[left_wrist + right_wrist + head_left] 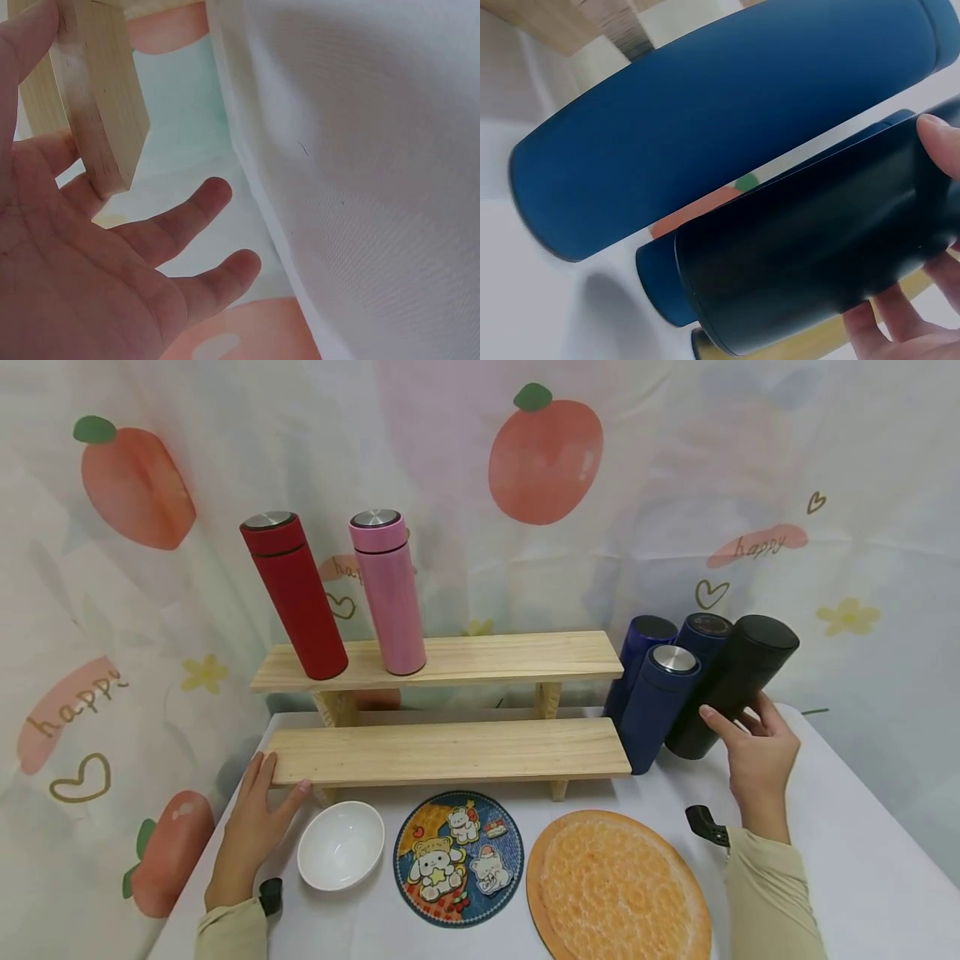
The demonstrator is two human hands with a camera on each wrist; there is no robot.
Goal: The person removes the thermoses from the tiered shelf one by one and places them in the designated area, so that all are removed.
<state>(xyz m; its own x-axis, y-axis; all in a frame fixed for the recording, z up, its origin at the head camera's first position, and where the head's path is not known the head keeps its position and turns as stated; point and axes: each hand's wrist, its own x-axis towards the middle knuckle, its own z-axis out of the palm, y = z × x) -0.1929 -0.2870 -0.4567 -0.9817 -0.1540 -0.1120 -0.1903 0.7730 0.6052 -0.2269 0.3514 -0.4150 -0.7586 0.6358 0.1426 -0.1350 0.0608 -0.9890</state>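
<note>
The black flask stands at the right end of the table, tilted so its top leans right and away from the three dark blue flasks beside it, and the right hand grips its lower body, thumb on the near side and fingers curled round the far side. In the right wrist view the same black flask fills the lower frame with a fingertip pressed on its wall and other fingers under it. The nearest blue flask, with a silver lid, stands just left of the black one, touching or almost touching it; two more blue flasks stand behind. These sit just off the right end of the two-step wooden shelf. The left hand lies flat on the table with straight, relaxed fingers, its fingertips and thumb touching the left end of the lower plank; it holds nothing. On the upper plank stand a red flask and a pink flask, side by side and apart. In front of the shelf lie a white bowl, a round cartoon mat and an orange round mat, in a row from left to right.
</note>
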